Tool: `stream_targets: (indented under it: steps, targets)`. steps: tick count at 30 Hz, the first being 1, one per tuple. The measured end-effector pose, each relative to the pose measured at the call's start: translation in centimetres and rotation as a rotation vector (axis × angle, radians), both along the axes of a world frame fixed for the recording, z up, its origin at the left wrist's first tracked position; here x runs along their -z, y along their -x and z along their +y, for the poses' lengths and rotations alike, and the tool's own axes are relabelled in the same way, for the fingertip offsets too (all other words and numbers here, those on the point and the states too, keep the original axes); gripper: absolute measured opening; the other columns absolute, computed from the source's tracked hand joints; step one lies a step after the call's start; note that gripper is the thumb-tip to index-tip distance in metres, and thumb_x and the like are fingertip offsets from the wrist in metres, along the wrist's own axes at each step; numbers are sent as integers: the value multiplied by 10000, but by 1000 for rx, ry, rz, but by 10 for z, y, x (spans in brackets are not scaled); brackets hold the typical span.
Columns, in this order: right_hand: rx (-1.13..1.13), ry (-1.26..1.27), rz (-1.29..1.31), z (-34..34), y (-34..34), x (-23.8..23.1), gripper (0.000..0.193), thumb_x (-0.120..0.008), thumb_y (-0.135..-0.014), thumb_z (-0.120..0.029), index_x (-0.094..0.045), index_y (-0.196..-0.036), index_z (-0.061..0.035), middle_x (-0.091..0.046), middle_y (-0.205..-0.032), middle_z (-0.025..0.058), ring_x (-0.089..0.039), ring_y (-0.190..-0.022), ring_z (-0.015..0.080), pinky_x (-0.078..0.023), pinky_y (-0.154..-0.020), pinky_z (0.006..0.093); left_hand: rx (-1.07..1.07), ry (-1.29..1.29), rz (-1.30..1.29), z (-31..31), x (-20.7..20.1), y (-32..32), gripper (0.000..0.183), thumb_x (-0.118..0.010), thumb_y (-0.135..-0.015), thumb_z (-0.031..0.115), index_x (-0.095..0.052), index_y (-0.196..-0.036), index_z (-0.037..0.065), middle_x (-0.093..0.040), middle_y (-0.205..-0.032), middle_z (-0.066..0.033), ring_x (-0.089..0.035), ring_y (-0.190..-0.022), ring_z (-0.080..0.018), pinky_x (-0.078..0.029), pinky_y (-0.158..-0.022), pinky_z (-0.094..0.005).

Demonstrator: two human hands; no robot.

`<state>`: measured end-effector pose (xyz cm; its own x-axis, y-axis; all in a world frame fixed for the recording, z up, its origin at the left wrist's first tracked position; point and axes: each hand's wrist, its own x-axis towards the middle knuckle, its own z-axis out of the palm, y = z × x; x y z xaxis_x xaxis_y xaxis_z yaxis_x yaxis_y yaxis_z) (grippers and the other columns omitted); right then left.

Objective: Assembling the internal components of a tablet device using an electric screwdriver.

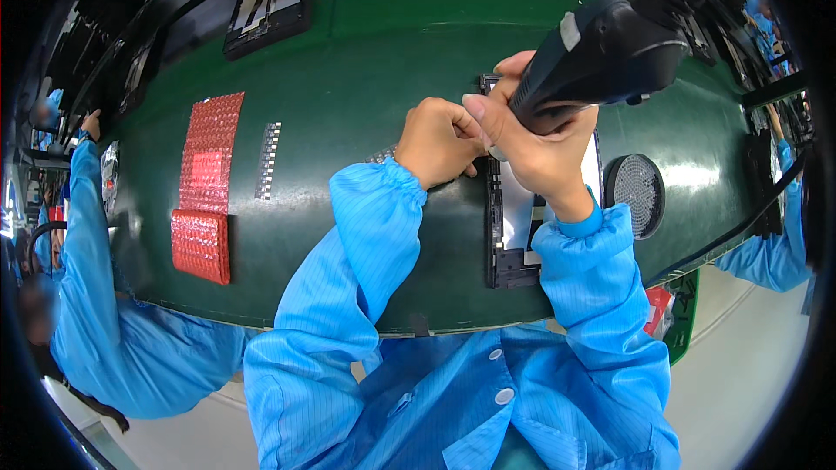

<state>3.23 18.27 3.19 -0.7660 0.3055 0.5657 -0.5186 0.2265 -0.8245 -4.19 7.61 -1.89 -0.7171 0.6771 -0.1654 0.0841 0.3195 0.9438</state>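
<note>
My blue sleeves come in over the edge of the dark green table, and just past it lies the flat unit, set lengthwise away from me under my right forearm and hand. Its frame is matt black, with small fittings and pale marks down the left side; within it runs a smooth silvery face, partly covered by my arm. My left hand is beside the left edge, fingers bunched and thumb drawn in; I cannot tell whether they pinch anything. My right hand is wrapped around the handheld tool, thick, black and rounded, leaning up and rightward over the unit, with a pale patch near its top; its working end is hidden. Right of the unit sits a round black dish, its inside grey and speckled. Well to the left lie a chequered strip and red bubble wrap. Farthest off is another black unit, with a pale face.
</note>
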Motion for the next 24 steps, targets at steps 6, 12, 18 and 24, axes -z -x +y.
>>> stream_targets:
  steps: [6, 12, 18, 24]
  targets:
    - [26, 112, -23, -7, -1, -3, 309, -703, -741, 66, -534, -998, 38, -602, -653, 43, -556, -559, 79, -427, -519, 215, -3, 24, -6, -7, -11, -4, 69, -662, -752, 5, -660, -713, -52, -664, -660, -110, -653, -542, -159, -525, -501, -270]
    - [175, 177, 104, 32, -31, -27, 389, -721, -739, 17, -550, -1088, 19, -593, -634, 7, -549, -521, 75, -436, -499, 215, -21, -3, 229, -67, -42, 16, 115, -681, -798, 68, -692, -876, -17, -680, -747, -87, -652, -699, -137, -511, -602, -258]
    - [311, 82, 82, 105, -98, -31, 516, -717, -729, -28, -485, -1179, 70, -573, -645, 22, -537, -514, 101, -429, -504, 221, -153, 273, 615, -133, -31, 8, 231, -750, -729, 132, -690, -911, 4, -670, -809, -125, -633, -694, -179, -490, -642, -275]
    - [468, 224, 52, 145, -137, -13, 414, -722, -721, 9, -536, -1088, 52, -584, -625, 30, -537, -498, 111, -414, -483, 235, -205, 364, 559, -139, -18, -8, 247, -796, -647, 52, -651, -835, -18, -594, -756, -69, -511, -592, -134, -436, -568, -253]
